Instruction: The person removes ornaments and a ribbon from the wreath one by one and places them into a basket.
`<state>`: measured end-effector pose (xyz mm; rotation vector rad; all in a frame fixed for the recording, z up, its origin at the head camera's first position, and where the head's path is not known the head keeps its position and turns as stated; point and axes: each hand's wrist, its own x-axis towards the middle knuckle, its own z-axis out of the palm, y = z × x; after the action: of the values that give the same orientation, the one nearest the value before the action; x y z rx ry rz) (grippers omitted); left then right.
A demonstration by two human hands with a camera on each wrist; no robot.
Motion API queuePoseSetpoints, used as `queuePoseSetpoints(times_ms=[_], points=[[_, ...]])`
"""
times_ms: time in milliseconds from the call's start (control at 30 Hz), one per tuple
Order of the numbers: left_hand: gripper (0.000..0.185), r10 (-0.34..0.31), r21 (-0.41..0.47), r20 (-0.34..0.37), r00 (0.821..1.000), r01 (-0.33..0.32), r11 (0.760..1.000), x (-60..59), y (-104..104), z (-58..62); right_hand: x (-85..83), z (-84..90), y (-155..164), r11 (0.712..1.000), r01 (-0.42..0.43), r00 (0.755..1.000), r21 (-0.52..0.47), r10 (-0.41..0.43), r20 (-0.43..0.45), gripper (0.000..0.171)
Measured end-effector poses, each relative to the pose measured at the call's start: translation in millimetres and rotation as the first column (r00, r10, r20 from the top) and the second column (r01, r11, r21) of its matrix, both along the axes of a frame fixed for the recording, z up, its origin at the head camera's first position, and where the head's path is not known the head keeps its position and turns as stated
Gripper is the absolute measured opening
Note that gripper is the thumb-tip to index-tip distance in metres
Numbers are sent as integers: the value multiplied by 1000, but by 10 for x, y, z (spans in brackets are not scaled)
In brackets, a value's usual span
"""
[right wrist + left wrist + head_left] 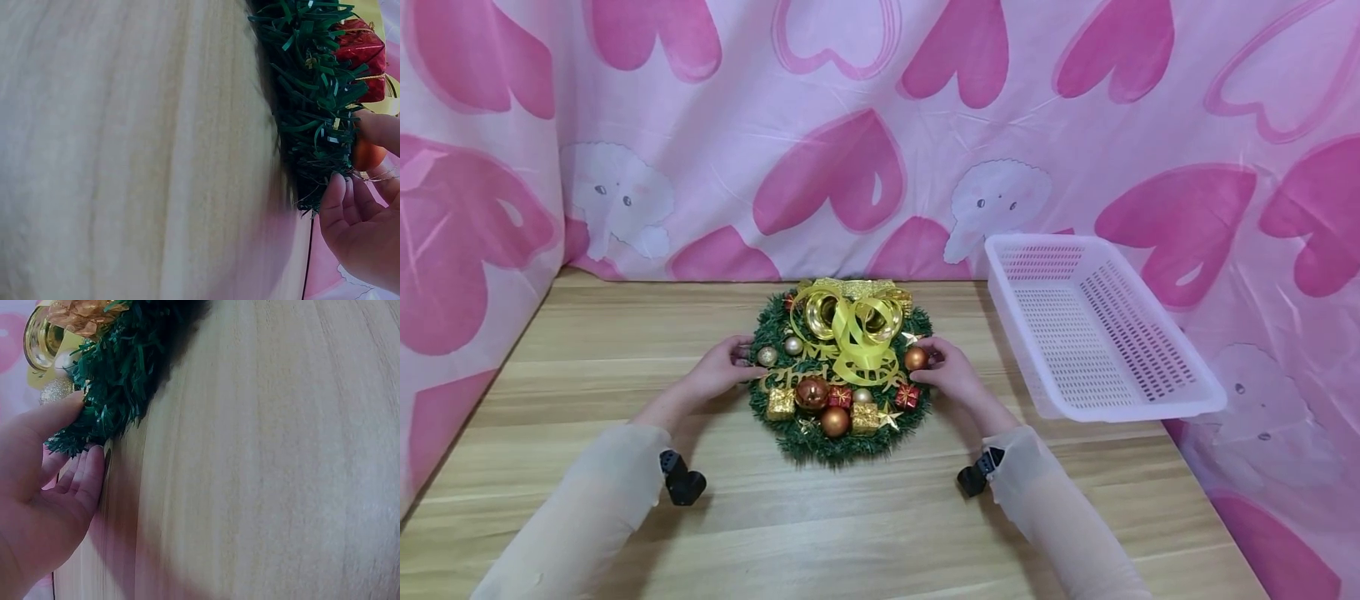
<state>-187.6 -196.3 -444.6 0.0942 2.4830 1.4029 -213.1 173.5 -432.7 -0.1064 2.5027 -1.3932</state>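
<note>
A green Christmas wreath [835, 450] lies at the middle of the table, trimmed with gold bells [818, 317], a curled yellow ribbon [859, 354], brown and orange balls [836, 422], small wrapped gift boxes [781, 404] and gold lettering. My left hand [721, 368] grips its left edge; in the left wrist view the thumb is over the tinsel [122, 378] and the other fingers are under it. At the opposite edge my right hand [953, 372] holds the wreath beside an orange ball [916, 358]. The right wrist view shows thumb and fingers around the green rim [312, 100].
A white plastic basket [1052, 354] with perforated walls stands at the right of the table [850, 533]. Behind and along both sides hangs a pink cloth [715, 167] printed with hearts. Black wrist cameras [683, 485] are strapped over both sleeves.
</note>
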Motion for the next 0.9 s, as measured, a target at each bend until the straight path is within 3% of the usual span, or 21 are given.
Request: queuePoseSetpoints(times_ms=[333, 900], points=[[77, -8, 14, -19, 1000, 9, 1000, -16, 2, -23, -26, 17, 6, 1000, -8, 999, 29, 9, -34, 52], [76, -8, -8, -1, 1000, 8, 1000, -25, -14, -28, -51, 262, 31, 1000, -11, 997, 23, 13, -78, 52]])
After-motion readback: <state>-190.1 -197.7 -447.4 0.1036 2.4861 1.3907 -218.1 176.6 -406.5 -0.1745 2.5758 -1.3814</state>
